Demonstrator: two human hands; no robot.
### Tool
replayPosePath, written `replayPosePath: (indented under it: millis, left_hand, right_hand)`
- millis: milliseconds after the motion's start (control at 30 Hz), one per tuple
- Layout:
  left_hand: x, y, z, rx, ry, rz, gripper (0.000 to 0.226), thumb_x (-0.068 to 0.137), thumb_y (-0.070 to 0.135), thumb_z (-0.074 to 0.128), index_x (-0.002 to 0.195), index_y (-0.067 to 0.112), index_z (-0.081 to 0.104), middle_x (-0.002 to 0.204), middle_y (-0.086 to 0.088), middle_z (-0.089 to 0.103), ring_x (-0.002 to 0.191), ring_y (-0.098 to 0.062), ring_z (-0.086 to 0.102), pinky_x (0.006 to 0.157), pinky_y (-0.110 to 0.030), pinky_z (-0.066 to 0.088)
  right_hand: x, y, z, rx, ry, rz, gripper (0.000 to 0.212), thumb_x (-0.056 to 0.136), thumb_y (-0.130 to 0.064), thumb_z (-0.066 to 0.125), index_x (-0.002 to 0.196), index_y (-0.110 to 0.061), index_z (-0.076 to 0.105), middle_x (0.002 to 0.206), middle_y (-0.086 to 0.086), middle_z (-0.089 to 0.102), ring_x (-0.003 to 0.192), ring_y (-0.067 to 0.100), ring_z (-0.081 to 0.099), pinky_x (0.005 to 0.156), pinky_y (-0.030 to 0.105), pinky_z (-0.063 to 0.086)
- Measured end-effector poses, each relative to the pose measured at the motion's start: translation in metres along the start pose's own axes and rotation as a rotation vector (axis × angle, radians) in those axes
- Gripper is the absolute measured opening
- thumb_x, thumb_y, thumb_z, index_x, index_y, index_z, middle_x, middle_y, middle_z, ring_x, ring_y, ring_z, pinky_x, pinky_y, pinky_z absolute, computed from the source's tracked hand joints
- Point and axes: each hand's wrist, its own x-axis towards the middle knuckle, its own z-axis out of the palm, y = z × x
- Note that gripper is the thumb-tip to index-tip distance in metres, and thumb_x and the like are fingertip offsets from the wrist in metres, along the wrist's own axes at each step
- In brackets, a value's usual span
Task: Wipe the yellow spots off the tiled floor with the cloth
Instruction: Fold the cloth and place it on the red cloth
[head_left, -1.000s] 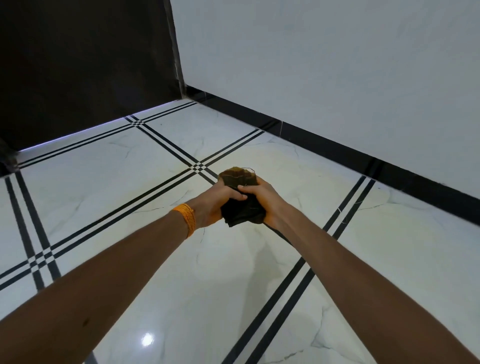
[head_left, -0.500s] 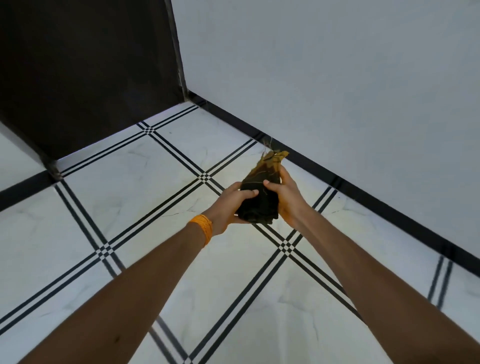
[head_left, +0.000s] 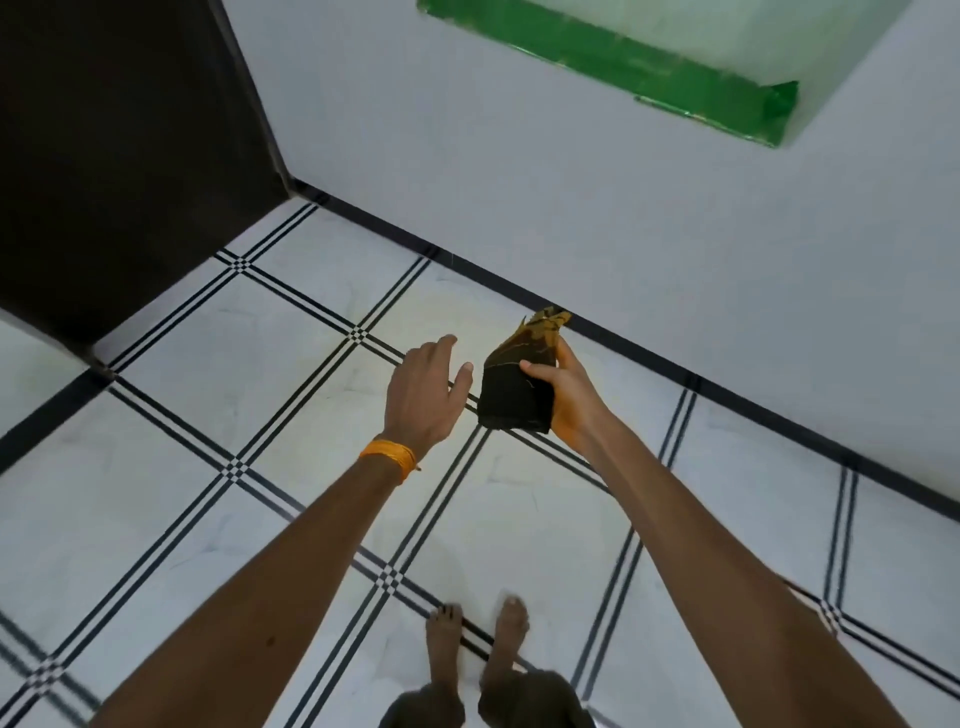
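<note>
A folded dark cloth (head_left: 514, 395) with yellow-stained upper corner is held up in the air by my right hand (head_left: 569, 392), thumb pressed on its front. My left hand (head_left: 423, 395), with an orange band at the wrist, hovers just left of the cloth, fingers spread and apart from it. Below lies the white tiled floor (head_left: 260, 374) with black double lines. A faint yellowish tint shows on the tile (head_left: 447, 312) beyond my hands, near the wall; no distinct yellow spots are visible.
A white wall with a black skirting (head_left: 727, 395) runs along the right. A dark panel (head_left: 114, 156) stands at the back left. A green ledge (head_left: 623, 62) is set in the wall above. My bare feet (head_left: 478, 644) stand on the tiles below.
My left hand has let go of the cloth and opened beside it; my right hand alone keeps it. The view has risen, so my feet and the green ledge now show.
</note>
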Motion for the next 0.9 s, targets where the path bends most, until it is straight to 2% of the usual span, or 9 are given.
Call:
replayPosePath:
  millis: [133, 233, 400, 667, 833, 900]
  left_hand:
    - [-0.034, 0.051, -0.007, 0.17, 0.001, 0.2, 0.048, 0.099, 0.035, 0.049, 0.14, 0.009, 0.047, 0.131, -0.014, 0.06, 0.122, -0.031, 0.054, 0.104, -0.045, 0.044]
    - [-0.062, 0.091, 0.001, 0.206, -0.027, 0.336, 0.048, 0.098, 0.033, 0.05, 0.139, 0.009, 0.047, 0.131, -0.013, 0.059, 0.122, -0.031, 0.053, 0.105, -0.045, 0.043]
    - [-0.115, 0.167, 0.038, 0.215, -0.142, 0.535, 0.051, 0.101, 0.036, 0.046, 0.143, 0.008, 0.043, 0.135, -0.014, 0.057, 0.127, -0.033, 0.05, 0.108, -0.053, 0.039]
    - [-0.265, 0.339, 0.124, 0.144, -0.313, 0.914, 0.052, 0.099, 0.034, 0.048, 0.143, 0.007, 0.044, 0.135, -0.015, 0.056, 0.129, -0.034, 0.048, 0.112, -0.053, 0.034]
    - [-0.391, 0.44, 0.178, 0.082, -0.411, 1.131, 0.052, 0.099, 0.035, 0.047, 0.144, 0.007, 0.043, 0.136, -0.014, 0.056, 0.129, -0.033, 0.047, 0.113, -0.053, 0.033]
    - [-0.442, 0.476, 0.196, 0.064, -0.449, 1.232, 0.052, 0.099, 0.035, 0.047, 0.144, 0.007, 0.044, 0.136, -0.014, 0.056, 0.129, -0.033, 0.048, 0.112, -0.053, 0.034]
  right_hand:
    - [-0.081, -0.013, -0.03, 0.062, 0.049, -0.032, 0.048, 0.089, 0.001, 0.071, 0.126, -0.029, 0.061, 0.12, 0.01, 0.073, 0.104, 0.03, 0.073, 0.077, 0.043, 0.062]
    - [-0.138, -0.01, -0.06, 0.128, 0.095, -0.066, 0.044, 0.09, 0.0, 0.07, 0.12, -0.032, 0.063, 0.117, 0.007, 0.074, 0.103, 0.027, 0.074, 0.082, 0.045, 0.062]
    - [-0.233, 0.024, -0.135, 0.299, 0.252, -0.132, 0.05, 0.091, 0.0, 0.069, 0.13, -0.029, 0.061, 0.124, 0.01, 0.072, 0.113, 0.033, 0.07, 0.096, 0.053, 0.057]
    - [-0.445, 0.12, -0.285, 0.543, 0.583, -0.249, 0.052, 0.092, 0.005, 0.061, 0.136, -0.024, 0.058, 0.127, 0.014, 0.07, 0.115, 0.035, 0.068, 0.1, 0.053, 0.054]
    - [-0.58, 0.181, -0.352, 0.657, 0.818, -0.3, 0.046, 0.092, 0.003, 0.062, 0.129, -0.023, 0.061, 0.12, 0.015, 0.073, 0.108, 0.034, 0.071, 0.089, 0.047, 0.06]
    - [-0.628, 0.204, -0.376, 0.696, 0.931, -0.311, 0.042, 0.091, 0.0, 0.065, 0.128, -0.021, 0.061, 0.121, 0.016, 0.071, 0.109, 0.035, 0.071, 0.089, 0.047, 0.06]
